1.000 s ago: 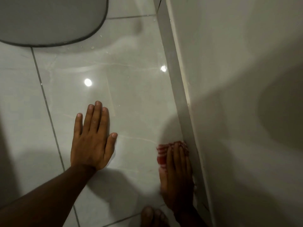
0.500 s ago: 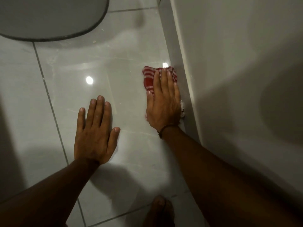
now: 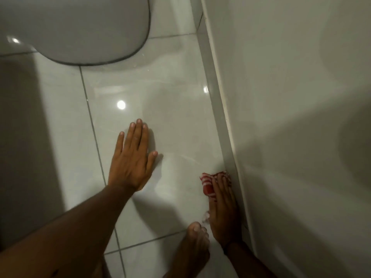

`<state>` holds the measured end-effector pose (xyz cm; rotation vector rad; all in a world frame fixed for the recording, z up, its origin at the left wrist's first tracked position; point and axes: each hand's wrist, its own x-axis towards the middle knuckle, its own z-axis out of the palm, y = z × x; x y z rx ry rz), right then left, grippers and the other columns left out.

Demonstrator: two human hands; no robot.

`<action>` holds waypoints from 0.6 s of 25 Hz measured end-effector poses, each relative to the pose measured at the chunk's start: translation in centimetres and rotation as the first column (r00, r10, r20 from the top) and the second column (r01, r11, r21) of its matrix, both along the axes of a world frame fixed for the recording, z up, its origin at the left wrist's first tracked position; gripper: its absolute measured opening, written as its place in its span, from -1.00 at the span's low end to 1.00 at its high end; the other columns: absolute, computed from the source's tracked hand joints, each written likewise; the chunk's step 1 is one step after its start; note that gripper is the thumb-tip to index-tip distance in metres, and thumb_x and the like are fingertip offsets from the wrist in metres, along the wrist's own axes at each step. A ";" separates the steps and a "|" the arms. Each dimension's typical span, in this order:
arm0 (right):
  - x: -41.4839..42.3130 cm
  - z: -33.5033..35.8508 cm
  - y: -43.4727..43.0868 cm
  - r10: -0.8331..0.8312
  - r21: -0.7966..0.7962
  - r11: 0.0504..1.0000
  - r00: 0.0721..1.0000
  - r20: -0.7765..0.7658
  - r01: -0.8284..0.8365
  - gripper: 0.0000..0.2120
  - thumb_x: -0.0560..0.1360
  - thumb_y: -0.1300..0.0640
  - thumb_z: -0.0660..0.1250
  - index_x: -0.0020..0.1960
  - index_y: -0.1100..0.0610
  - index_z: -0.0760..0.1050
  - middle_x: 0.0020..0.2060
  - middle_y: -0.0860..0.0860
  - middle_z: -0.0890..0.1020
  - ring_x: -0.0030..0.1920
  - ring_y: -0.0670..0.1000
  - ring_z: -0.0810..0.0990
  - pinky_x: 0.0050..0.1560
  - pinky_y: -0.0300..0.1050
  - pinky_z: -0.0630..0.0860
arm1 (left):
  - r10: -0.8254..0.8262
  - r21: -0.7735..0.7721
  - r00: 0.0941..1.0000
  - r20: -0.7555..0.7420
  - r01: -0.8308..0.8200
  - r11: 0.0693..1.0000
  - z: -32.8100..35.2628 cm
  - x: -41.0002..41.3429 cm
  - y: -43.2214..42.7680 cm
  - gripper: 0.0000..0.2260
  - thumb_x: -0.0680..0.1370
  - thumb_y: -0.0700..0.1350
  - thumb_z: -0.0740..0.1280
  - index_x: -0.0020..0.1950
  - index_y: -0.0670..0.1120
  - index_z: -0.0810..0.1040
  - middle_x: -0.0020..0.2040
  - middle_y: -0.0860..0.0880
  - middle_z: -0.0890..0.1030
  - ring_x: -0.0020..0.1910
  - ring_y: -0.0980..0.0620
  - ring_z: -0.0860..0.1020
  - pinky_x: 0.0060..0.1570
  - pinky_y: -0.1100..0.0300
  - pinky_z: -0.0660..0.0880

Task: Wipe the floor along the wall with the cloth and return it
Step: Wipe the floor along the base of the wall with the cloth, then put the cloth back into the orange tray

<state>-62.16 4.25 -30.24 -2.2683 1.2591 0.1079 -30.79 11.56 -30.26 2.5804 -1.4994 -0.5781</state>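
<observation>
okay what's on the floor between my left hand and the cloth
Nothing: in the head view, only bare glossy tile lies between the left hand and the red-and-white cloth pressed under the right hand.

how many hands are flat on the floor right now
2. The left hand lies flat on the bare tile, fingers spread. The right hand presses the red striped cloth against the floor beside the wall.

The glossy pale tile floor (image 3: 170,127), with thin grey joints, carries a grey mat (image 3: 80,27) at the top, the flat left hand (image 3: 131,159), a bare foot (image 3: 192,249), and the right hand (image 3: 222,209) pressing a red striped cloth (image 3: 207,182) beside the wall (image 3: 281,117).
</observation>
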 end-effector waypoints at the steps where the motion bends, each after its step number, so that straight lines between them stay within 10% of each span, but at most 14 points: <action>1: 1.8 3.6 -1.2 -0.052 0.028 0.998 0.997 0.058 0.050 -0.48 0.77 -0.08 -0.10 0.66 0.09 0.19 0.67 0.07 0.23 0.70 0.03 0.11 0.61 0.22 0.24 | 0.044 -0.017 0.999 0.018 -0.044 0.999 4.1 0.3 0.2 -0.32 0.76 0.16 -0.02 0.77 -0.23 0.02 0.79 -0.23 0.00 0.78 -0.19 -0.03 0.73 -0.23 0.04; 15: 25.6 29.1 -12.9 -0.150 0.159 0.982 0.929 0.339 0.101 -0.41 0.69 -0.13 0.01 0.69 0.00 0.11 0.69 -0.10 0.13 0.69 -0.07 0.06 0.68 0.13 0.16 | 0.155 -0.094 0.985 0.070 -0.149 0.984 29.7 7.8 -4.7 -0.35 0.77 0.19 -0.10 0.77 -0.14 -0.11 0.80 -0.15 -0.10 0.78 -0.13 -0.14 0.74 -0.15 -0.09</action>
